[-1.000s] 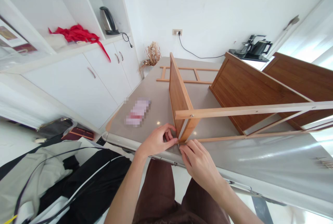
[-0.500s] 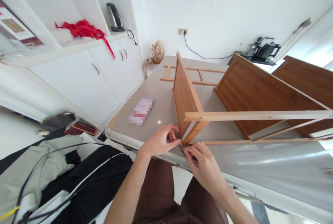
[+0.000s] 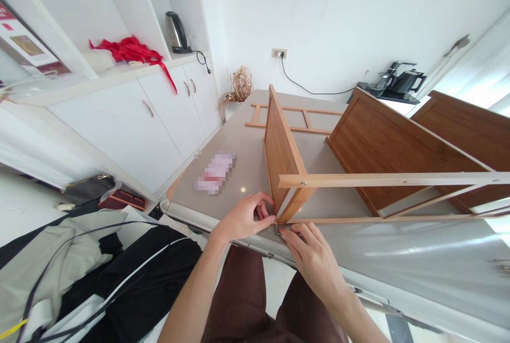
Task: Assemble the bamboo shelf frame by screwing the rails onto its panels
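A wooden shelf frame lies on its side on the table, its near board (image 3: 283, 157) standing on edge. My left hand (image 3: 245, 218) is closed at that board's lower front corner, with curled fingers against its left face and the thumb tip at the joint. Just right of the corner, my right hand (image 3: 314, 250) pinches a small bent metal hex key (image 3: 278, 230), mostly hidden by the fingers. The key's end is close to the lower rail (image 3: 338, 220); its exact contact cannot be made out. An upper rail (image 3: 382, 179) with screw heads crosses above my right hand.
Two more boards (image 3: 382, 146) of the frame stand to the right. A ladder-like wooden frame (image 3: 306, 119) lies behind on the grey table (image 3: 239, 144). A blurred pink and white item (image 3: 215, 173) lies left. Clothes and cables (image 3: 151, 274) fill the lower left.
My right hand has shifted slightly downward, and more of the hex key shows. My left hand keeps its place at the corner. The whole view has tilted a little.
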Demonstrator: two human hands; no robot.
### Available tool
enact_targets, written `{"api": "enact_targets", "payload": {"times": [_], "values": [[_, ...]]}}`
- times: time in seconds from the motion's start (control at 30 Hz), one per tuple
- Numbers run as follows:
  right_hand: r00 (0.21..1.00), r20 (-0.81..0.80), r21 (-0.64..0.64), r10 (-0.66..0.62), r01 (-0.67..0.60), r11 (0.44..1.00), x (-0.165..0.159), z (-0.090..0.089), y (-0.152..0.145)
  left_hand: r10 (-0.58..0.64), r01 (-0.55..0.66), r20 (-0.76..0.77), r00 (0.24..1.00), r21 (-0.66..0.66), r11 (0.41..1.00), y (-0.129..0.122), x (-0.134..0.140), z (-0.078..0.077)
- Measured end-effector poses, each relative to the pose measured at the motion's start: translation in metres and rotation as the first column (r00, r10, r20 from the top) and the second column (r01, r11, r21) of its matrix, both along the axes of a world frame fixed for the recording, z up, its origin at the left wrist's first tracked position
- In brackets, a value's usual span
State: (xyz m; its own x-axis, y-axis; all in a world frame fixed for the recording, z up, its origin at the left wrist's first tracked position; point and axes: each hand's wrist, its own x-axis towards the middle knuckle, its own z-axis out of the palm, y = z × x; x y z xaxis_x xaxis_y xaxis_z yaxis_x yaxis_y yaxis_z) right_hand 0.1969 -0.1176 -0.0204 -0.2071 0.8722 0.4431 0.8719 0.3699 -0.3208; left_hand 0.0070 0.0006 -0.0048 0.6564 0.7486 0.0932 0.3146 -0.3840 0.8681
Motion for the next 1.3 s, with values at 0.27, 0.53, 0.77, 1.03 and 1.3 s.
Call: {"api": "enact_targets", "payload": {"times": [0.27, 0.53, 0.77, 1.03, 1.3], "values": [[0.997, -0.035, -0.022, 0.071, -0.072, 0.997, 0.004, -0.001, 0.003, -0.004, 0.004, 0.002, 1.0, -0.009, 1.0, -0.001, -0.001, -0.001], [0.991, -0.103, -0.091, 0.08, -0.09, 0.992, 0.008, -0.003, 0.004, 0.001, -0.001, -0.001, 1.0, -0.007, 1.0, 0.0, 0.0, -0.001], [0.996, -0.045, -0.057, 0.075, -0.077, 0.995, 0.008, 0.0, 0.005, -0.004, 0.004, 0.006, 1.0, -0.011, 1.0, 0.001, 0.0, -0.001], [0.994, 0.061, -0.019, 0.087, -0.086, 0.996, 0.004, 0.005, 0.005, 0.008, -0.008, 0.0, 1.0, 0.002, 1.0, 0.001, 0.0, -0.003], [0.988, 0.135, -0.023, 0.076, -0.074, 0.997, 0.004, 0.013, 0.006, 0.015, -0.015, -0.004, 1.0, 0.011, 1.0, 0.002, 0.001, -0.004]]}}
